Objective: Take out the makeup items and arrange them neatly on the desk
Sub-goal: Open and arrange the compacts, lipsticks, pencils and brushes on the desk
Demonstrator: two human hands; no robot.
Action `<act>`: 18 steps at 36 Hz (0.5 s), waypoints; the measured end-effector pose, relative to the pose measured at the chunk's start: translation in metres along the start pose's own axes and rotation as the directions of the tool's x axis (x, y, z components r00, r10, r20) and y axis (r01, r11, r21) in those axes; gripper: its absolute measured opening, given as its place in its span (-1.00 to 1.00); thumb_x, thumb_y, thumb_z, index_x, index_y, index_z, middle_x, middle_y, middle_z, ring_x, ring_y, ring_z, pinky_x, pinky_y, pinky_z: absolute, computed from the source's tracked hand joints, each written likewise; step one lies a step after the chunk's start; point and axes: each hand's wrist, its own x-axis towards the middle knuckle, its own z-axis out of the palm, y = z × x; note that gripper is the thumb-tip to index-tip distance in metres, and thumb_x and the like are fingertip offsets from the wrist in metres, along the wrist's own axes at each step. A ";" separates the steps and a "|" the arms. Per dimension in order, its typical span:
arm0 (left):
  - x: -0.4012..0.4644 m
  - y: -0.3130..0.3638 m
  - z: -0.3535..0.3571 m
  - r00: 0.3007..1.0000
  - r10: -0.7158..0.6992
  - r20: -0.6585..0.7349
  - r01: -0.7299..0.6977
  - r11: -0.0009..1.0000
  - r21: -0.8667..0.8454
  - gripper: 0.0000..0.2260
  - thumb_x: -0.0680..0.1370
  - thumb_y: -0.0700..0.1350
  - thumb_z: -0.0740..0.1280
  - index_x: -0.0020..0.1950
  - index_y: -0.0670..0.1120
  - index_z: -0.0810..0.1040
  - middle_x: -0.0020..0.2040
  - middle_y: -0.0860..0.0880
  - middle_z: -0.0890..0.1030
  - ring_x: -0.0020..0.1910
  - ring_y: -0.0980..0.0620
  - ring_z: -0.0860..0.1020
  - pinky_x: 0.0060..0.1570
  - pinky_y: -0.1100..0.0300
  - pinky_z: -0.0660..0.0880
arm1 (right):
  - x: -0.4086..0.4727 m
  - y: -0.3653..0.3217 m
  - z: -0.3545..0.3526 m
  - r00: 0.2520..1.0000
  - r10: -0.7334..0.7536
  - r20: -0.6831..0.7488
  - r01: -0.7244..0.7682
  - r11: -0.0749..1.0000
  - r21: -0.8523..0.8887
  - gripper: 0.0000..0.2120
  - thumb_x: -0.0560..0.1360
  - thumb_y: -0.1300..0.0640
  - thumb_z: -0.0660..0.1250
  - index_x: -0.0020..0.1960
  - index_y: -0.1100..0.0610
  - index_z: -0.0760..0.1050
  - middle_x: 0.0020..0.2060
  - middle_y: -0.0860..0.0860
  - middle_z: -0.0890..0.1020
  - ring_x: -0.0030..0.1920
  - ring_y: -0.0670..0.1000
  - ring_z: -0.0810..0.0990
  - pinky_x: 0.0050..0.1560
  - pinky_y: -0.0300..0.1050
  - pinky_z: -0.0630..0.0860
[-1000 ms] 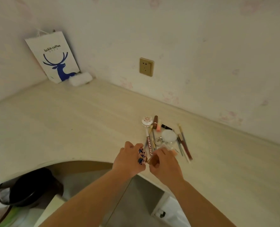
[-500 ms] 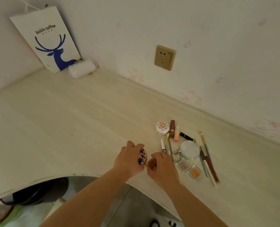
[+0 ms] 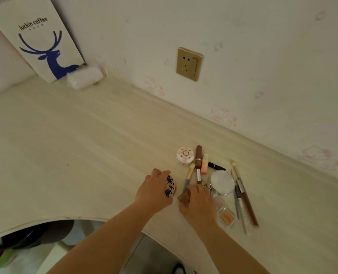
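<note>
My left hand [image 3: 154, 191] grips a small pink pouch with dark blue shapes [image 3: 170, 187] on the pale desk [image 3: 85, 145]. Just to its right, my right hand [image 3: 198, 202] holds a small brown glittery item [image 3: 184, 197]. Beyond and beside that hand lie several makeup items: a round patterned compact [image 3: 185, 155], a brown tube [image 3: 198, 156], a pink tube [image 3: 204, 164], a black lipstick [image 3: 216, 166], a round mirror [image 3: 222, 182], brushes [image 3: 189, 176], long pencils [image 3: 243, 194] and two small clear palettes [image 3: 226, 216].
A white paper bag with a blue deer [image 3: 39, 42] leans in the back left corner, a white packet [image 3: 84, 78] in front of it. A gold wall socket [image 3: 189, 63] sits above the desk. The desk's curved front edge [image 3: 65, 218] runs under my forearms.
The view has closed in and shifted so the items sit lower right. My hands have parted slightly, the right one now holding the brown item away from the pouch.
</note>
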 end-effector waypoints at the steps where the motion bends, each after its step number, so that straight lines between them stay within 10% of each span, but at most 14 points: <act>1: 0.001 0.002 0.001 1.000 -0.001 -0.002 0.001 1.000 -0.003 -0.29 0.40 0.02 0.43 0.46 0.07 0.16 0.34 0.00 0.26 0.29 -0.04 0.35 0.19 0.10 0.46 | 0.001 0.002 0.000 1.000 -0.003 0.000 0.003 1.000 -0.006 -0.60 0.47 -0.09 0.28 0.24 0.05 0.36 0.20 -0.03 0.43 0.24 0.01 0.38 0.21 -0.15 0.40; 18: 0.038 -0.003 -0.010 0.983 0.135 0.124 -0.145 0.986 0.078 -0.33 0.40 -0.01 0.40 0.45 0.04 0.19 0.36 0.04 0.27 0.30 -0.03 0.35 0.16 0.13 0.46 | 0.018 -0.003 -0.011 0.988 0.153 -0.003 -0.153 0.988 -0.002 -0.61 0.51 -0.08 0.23 0.28 0.04 0.32 0.26 -0.02 0.39 0.30 0.00 0.34 0.24 -0.17 0.38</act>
